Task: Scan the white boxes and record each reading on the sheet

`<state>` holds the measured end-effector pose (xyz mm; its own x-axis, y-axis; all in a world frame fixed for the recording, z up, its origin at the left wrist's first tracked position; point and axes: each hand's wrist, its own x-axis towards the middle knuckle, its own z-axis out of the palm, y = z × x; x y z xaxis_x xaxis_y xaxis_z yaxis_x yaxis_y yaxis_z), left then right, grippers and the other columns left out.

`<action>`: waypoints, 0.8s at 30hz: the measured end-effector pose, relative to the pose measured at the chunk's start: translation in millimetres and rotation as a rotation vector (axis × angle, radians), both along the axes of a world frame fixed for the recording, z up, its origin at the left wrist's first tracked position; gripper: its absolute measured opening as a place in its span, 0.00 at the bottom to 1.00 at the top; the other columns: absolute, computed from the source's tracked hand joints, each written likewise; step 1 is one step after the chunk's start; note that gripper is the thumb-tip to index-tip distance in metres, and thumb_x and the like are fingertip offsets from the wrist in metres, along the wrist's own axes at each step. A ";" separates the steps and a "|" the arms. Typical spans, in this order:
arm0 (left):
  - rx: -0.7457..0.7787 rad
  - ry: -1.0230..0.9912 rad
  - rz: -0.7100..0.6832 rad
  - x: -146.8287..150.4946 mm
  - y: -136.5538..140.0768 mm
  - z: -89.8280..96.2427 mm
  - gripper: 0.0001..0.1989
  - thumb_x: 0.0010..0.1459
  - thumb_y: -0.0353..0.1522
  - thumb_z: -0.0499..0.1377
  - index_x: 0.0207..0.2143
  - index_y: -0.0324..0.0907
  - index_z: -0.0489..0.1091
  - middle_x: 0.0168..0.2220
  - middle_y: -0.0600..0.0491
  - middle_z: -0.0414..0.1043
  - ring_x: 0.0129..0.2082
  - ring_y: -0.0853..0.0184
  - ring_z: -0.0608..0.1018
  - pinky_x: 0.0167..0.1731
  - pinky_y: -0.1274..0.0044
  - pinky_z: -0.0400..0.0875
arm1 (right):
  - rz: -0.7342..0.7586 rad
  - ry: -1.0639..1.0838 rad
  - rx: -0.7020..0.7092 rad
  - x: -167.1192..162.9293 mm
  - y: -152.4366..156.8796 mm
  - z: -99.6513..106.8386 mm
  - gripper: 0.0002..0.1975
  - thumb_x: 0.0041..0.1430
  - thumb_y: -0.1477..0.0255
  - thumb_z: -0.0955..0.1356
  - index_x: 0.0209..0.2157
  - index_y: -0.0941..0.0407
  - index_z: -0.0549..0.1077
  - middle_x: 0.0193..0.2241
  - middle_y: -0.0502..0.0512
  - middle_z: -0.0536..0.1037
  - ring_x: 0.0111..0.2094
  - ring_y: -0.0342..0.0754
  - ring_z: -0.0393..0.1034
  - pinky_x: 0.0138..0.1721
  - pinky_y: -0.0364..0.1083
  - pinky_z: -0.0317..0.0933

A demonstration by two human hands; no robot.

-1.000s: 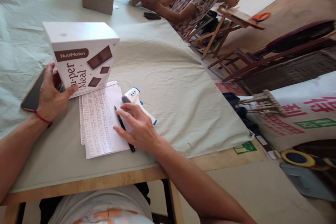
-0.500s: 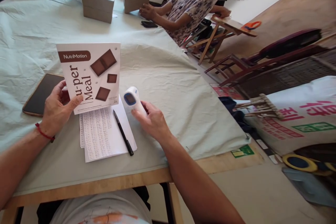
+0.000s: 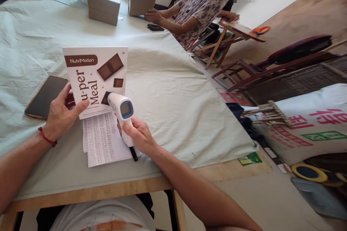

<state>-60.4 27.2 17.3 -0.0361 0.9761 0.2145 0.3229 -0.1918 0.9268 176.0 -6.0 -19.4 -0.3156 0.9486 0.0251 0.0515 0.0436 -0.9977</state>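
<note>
My left hand grips the lower left edge of a white box printed "NutriMotion" with brown chocolate squares, its thumb on the front. The box stands tilted, held up over the table. In my right hand is a white infrared thermometer with a blue-rimmed screen; its nose points at the box's lower part and overlaps it in view. Whether they touch, I cannot tell. Beneath lie handwritten sheets and a black pen, mostly hidden by the thermometer and hand. A dark phone or tablet rests by my left hand.
Cloth covers the table. Two cardboard boxes stand at the far side, one touched by another person's hand. A black phone lies near that person. To the right are a folding wooden stool and a white sack.
My right hand has moved left with the thermometer and turned it toward the box, covering most of the pen. The left hand still holds the box in nearly the same place.
</note>
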 end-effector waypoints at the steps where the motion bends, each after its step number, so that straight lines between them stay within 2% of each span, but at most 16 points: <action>1: -0.004 -0.001 -0.005 0.1 0.1 0.6 0.27 0.54 0.43 0.68 0.52 0.41 0.69 0.49 0.49 0.79 0.46 0.59 0.81 0.49 0.68 0.79 | 0.017 -0.005 0.014 -0.3 1.0 0.3 0.19 0.57 0.52 0.67 0.28 0.54 0.65 0.22 0.47 0.63 0.23 0.41 0.55 0.23 0.42 0.52; 7: -0.013 0.017 -0.014 0.3 0.0 4.1 0.25 0.54 0.43 0.68 0.51 0.42 0.70 0.48 0.51 0.79 0.45 0.60 0.81 0.47 0.68 0.79 | 0.032 -0.065 0.114 -2.4 0.1 3.9 0.18 0.59 0.56 0.66 0.25 0.53 0.62 0.23 0.47 0.61 0.24 0.42 0.55 0.26 0.43 0.53; 18: -0.017 0.034 -0.017 -1.1 0.3 3.7 0.25 0.55 0.43 0.67 0.51 0.41 0.70 0.50 0.49 0.79 0.46 0.58 0.81 0.48 0.68 0.79 | 0.009 -0.076 0.163 -4.5 -0.5 4.8 0.15 0.59 0.59 0.66 0.26 0.53 0.62 0.23 0.46 0.61 0.24 0.41 0.54 0.26 0.43 0.54; 24: -0.017 0.035 -0.024 -1.5 0.0 3.1 0.25 0.55 0.44 0.67 0.52 0.43 0.69 0.48 0.50 0.80 0.45 0.59 0.82 0.46 0.69 0.80 | 0.000 -0.084 0.142 -4.2 -1.0 3.9 0.17 0.59 0.56 0.66 0.26 0.53 0.63 0.22 0.46 0.61 0.24 0.42 0.56 0.25 0.43 0.55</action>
<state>-61.8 27.3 20.4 -0.0052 0.9800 0.1989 0.3502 -0.1845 0.9183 171.8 -7.0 -15.5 -0.3225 0.9373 0.1320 0.1347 0.1834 -0.9738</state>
